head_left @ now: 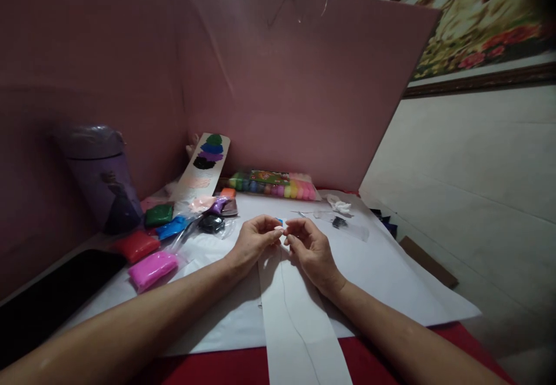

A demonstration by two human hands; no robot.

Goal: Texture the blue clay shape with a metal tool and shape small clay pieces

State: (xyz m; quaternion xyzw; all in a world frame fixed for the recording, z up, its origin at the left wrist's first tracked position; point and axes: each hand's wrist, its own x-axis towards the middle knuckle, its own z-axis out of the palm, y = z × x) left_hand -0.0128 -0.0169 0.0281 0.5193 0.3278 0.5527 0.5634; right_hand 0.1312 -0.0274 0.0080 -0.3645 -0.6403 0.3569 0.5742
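Observation:
My left hand (255, 239) pinches a small lump of pale pink modelling clay (278, 228) between thumb and fingertips. From the other side, the thumb and fingers of my right hand (310, 250) close on the same lump. Part of the clay is hidden by the fingertips. Below both hands lies a long white card strip (299, 333) with a thin wavy line drawn along it. A bit of blue (279, 221) shows just behind the fingertips, too small to name.
Bagged clay packs lie left: pink (153, 270), red (136, 246), green (158, 215). Behind them stand a purple cup (102, 176) and a colour-swatched card (195, 171). A multicoloured clay pack (278, 187) lies at the back. White scraps (339, 204) sit right.

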